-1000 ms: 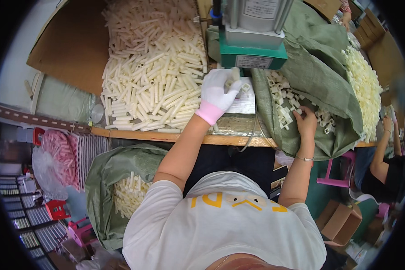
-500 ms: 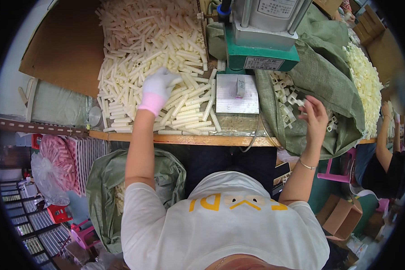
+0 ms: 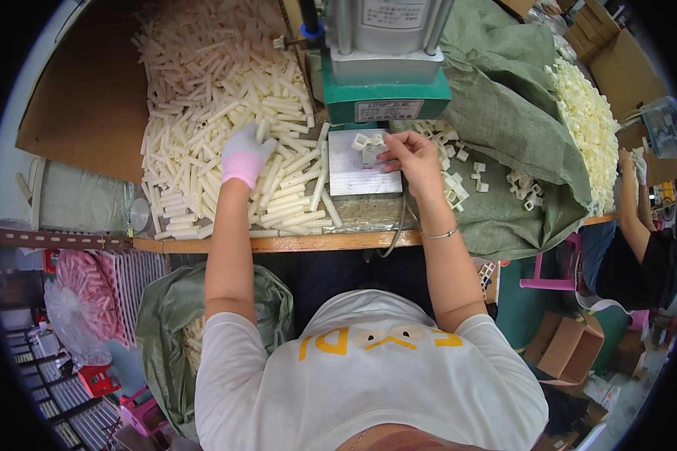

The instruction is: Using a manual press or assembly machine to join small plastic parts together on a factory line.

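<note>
My left hand (image 3: 246,156), in a white glove with a pink cuff, is closed on a cream plastic tube (image 3: 262,131) at the near part of a big heap of such tubes (image 3: 226,113). Bare, my right hand (image 3: 414,159) pinches a small white plastic connector (image 3: 367,141) with square openings. It holds this piece over the silvery metal plate (image 3: 342,177) of a green and grey press (image 3: 387,94), beside the small metal block (image 3: 371,156) standing on the plate. Whether the connector touches the block I cannot tell.
Loose white connectors (image 3: 453,188) lie on a green woven sack (image 3: 504,143) to the right, with a larger heap of them (image 3: 579,128) beyond. A cardboard box (image 3: 90,98) stands at the left. Another person's arm (image 3: 630,188) works at far right.
My right hand has moved left from the sack to the press plate, bringing a connector. My left hand stays at the tube heap, its fingers turned more upward. The whole view has shifted.
</note>
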### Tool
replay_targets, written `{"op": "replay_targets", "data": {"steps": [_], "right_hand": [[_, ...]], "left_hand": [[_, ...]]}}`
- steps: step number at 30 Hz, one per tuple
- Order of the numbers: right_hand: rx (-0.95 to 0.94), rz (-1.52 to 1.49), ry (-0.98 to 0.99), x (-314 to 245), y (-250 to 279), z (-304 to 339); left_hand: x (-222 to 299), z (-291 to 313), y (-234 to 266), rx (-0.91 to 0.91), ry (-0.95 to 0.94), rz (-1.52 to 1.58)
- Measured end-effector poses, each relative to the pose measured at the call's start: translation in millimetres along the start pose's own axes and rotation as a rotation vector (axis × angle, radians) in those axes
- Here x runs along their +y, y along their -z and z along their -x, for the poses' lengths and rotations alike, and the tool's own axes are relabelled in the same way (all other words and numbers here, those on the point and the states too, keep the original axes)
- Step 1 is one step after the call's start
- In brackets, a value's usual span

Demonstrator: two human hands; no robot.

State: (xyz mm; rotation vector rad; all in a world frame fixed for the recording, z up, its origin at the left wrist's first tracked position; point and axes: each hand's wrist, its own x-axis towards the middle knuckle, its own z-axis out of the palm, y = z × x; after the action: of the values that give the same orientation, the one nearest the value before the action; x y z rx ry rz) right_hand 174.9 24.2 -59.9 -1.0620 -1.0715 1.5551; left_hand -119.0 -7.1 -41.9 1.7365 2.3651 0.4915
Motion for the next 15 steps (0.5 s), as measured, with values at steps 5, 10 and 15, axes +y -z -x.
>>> {"op": "replay_targets", "data": {"steps": [5,10,15], "right_hand": [[-0.012,0.057,0.021,2,-2,0],[0.027,0.215,0.074,-1,-7,1],[0.001,0.240,0.078,1,-6,0]], "left_hand": [[38,26,13,0.237,0.033,0.812],[116,51,20,-0.102,0.063,0.948],[126,46,-35,0.084,-0.116,1.022]]}}
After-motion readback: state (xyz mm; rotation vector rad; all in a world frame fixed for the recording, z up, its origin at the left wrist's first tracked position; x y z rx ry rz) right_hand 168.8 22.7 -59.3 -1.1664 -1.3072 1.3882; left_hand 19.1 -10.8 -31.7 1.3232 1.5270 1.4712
